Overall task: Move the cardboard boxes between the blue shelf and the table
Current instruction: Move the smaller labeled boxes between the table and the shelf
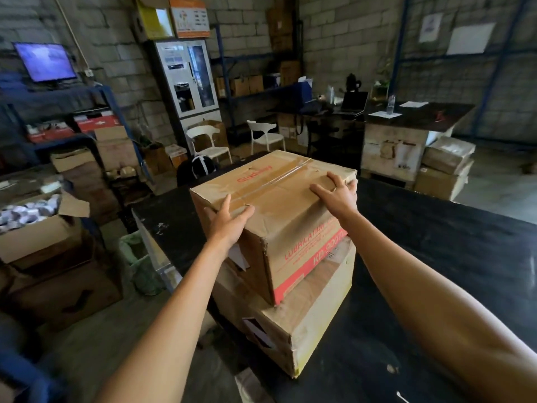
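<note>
At frame centre, the upper box (279, 205) sits stacked on a lower box (308, 312) on the black counter (436, 257). Left hand (226, 222) and right hand (337, 193) are pressed on it, fingers spread, nothing gripped. Opposite edges should be grasped before lifting.

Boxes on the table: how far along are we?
Done: two boxes stacked on the black table, lower box beneath. In hand: left hand and right hand rest on the top box. Left: cannot tell; the blue shelf holds more boxes.

Lower box (305, 324) top mostly hidden.
</note>
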